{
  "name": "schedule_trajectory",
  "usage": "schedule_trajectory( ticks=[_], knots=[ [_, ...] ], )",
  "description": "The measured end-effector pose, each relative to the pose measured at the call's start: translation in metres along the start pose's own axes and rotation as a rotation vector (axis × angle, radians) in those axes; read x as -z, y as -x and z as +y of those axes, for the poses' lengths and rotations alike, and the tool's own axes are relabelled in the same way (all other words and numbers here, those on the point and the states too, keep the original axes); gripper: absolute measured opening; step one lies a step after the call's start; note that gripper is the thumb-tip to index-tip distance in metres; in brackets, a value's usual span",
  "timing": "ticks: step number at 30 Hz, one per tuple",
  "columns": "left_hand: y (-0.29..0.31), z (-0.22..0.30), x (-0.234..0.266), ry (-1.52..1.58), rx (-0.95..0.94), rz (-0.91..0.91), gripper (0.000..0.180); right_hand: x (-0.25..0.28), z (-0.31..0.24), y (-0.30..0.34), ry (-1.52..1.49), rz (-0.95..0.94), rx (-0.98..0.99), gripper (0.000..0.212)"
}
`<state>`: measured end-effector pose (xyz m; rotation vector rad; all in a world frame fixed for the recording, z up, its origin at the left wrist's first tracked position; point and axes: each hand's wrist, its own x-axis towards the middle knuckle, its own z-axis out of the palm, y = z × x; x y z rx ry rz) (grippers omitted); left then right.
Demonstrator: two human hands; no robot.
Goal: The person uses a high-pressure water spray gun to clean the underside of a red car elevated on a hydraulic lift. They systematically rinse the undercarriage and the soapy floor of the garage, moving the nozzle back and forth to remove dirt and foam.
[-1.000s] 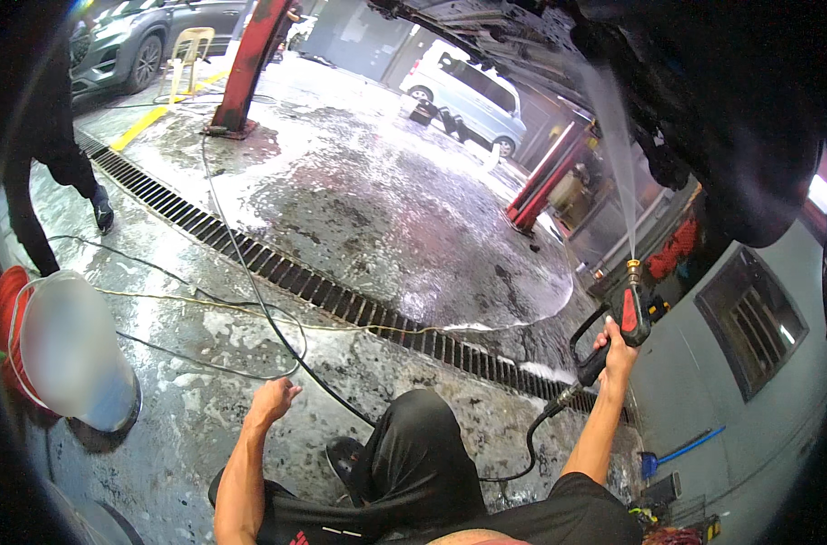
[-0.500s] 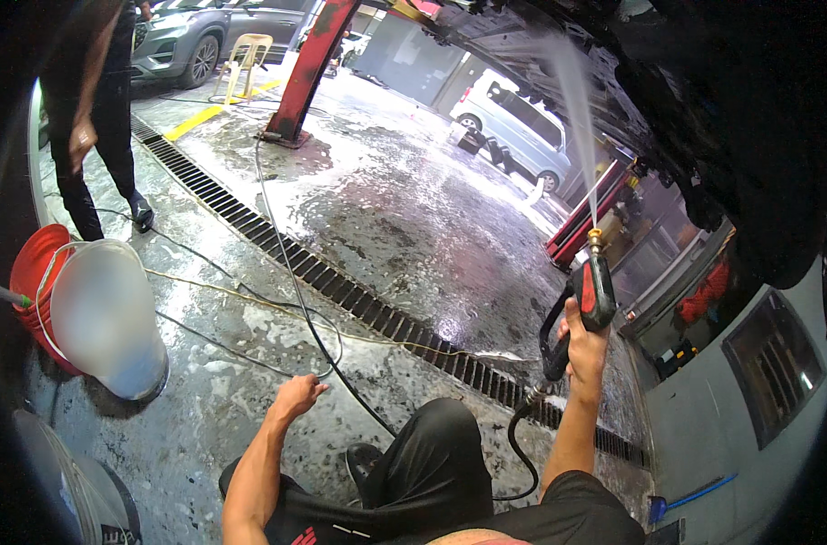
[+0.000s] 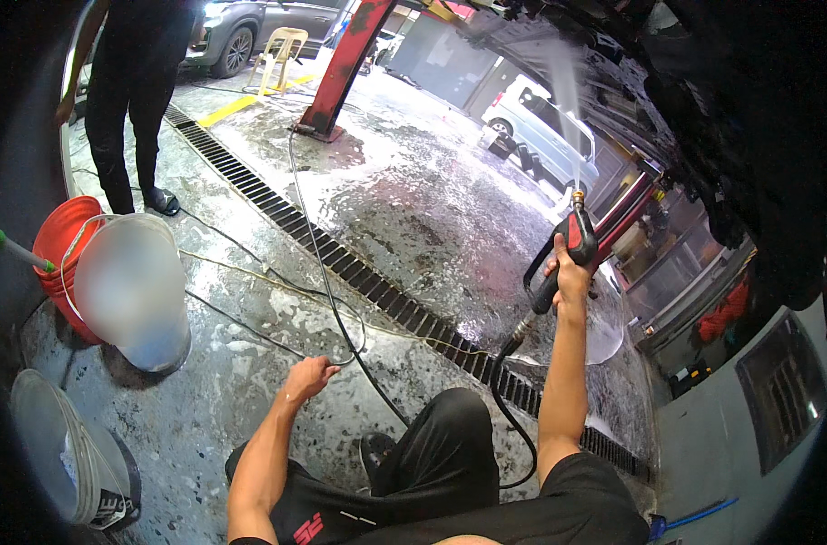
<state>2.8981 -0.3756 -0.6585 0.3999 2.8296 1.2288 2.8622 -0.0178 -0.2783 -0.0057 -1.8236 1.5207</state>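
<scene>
My right hand [image 3: 570, 277] is raised and wrapped round a black and red pressure washer gun [image 3: 581, 238]. Its brass-coloured nozzle points up, and a white water spray [image 3: 568, 91] shoots toward the dark underside of a raised vehicle [image 3: 604, 82]. From the gun's grip a black hose [image 3: 497, 386] curves down beside my leg. My left hand [image 3: 312, 376] is low in front of me, fingers curled closed, with the palm side hidden. Just by its fingertips runs a loop of thin hose [image 3: 363, 341] that appears to lie on the floor; contact cannot be made out.
Left stand a pale bucket [image 3: 173, 318], a red bucket [image 3: 55, 243] and another bucket [image 3: 32, 381]. A person [image 3: 127, 100] stands behind them. A drain grate [image 3: 341, 259] crosses the wet floor, with hoses over it. A red lift post [image 3: 345, 77] rises beyond.
My right hand has shifted slightly left and up with the gun, which still sprays. The view has turned, so the surroundings sit further right. The person at left has changed stance.
</scene>
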Motion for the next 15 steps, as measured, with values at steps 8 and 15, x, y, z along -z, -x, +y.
schedule_trajectory(
  ticks=[8, 15],
  knots=[
    [-0.005, -0.002, 0.013, 0.025, 0.058, 0.086, 0.041, -0.018, 0.039, -0.057, -0.179, 0.064, -0.091, 0.023],
    [-0.009, -0.046, 0.06, 0.052, 0.075, 0.599, 0.034, -0.042, 0.069, -0.095, -0.152, 0.076, -0.06, 0.021]
  ],
)
